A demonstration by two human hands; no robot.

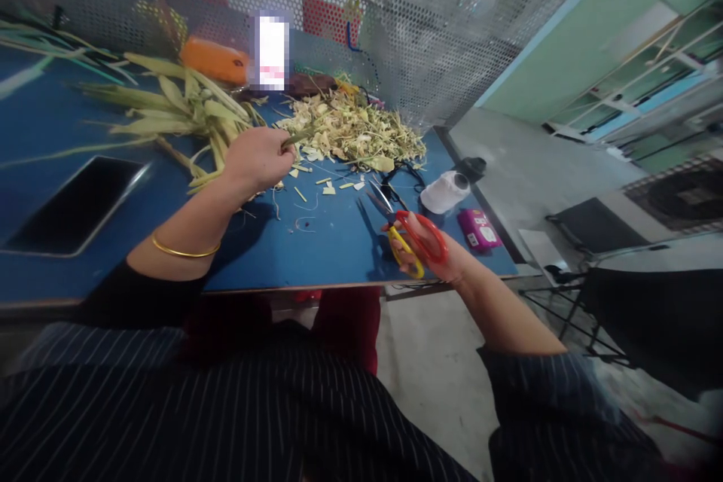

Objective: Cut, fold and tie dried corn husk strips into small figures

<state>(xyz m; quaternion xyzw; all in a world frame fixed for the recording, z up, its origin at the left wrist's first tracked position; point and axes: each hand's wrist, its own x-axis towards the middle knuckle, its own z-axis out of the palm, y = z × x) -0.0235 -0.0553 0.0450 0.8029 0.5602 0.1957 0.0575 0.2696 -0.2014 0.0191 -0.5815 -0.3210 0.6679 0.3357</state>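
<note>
We find no brand or writing we can read: the white card standing at the upper middle of the frame is blurred, and the print on the small pink packet right of centre is too small to make out.

Our left hand, just left of centre, is closed around a thin green stalk whose tip points toward the heap of pale trimmings above centre. A gold bangle circles that wrist. Our right hand, right of centre, has its fingers through the red and yellow handles of a pair of scissors; the blades stand parted and point up and left over the table, clear of the stalk.

A bundle of long green leaves lies in the upper left, touching the left hand's far side. Small cut scraps dot the surface between the two hands. A white spool of thread lies just beside the pink packet, and an orange object sits near the blurred card. A dark phone lies flat at the left edge.

The surface is a blue table with a wooden edge, backed by a perforated metal screen. Beyond it, on the right, are a grey concrete floor and a pale green wall.
</note>
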